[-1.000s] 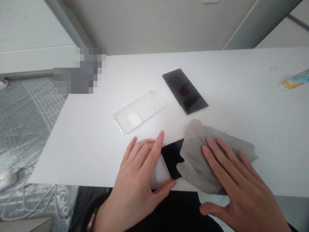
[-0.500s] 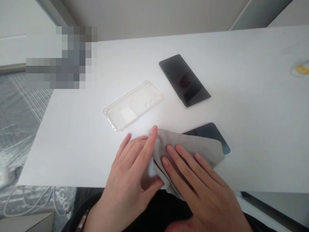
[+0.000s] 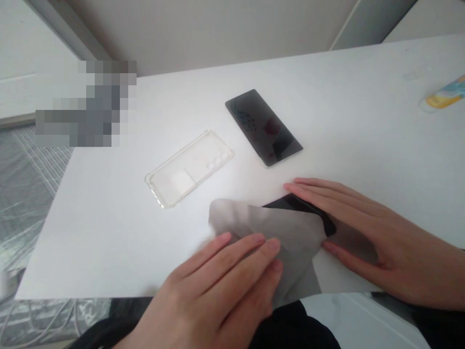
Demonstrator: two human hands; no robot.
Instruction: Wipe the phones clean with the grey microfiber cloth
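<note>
A grey cloth lies near the front edge of the white table, draped over a dark phone of which only the far edge shows. My left hand rests flat on the cloth's near left part, fingers stretched out together. From the right, my right hand clasps the covered phone, its fingers along the far edge and its thumb at the near side. Behind them a second black phone lies face up. A clear phone case sits to its left.
A yellow and blue tube lies at the table's far right edge. White cables trail on the patterned floor at the lower left. A wall stands behind the table.
My hands swapped roles: the left moved onto the cloth, and the right left the cloth and shifted right to clasp the phone. The cloth slid over the phone's left part.
</note>
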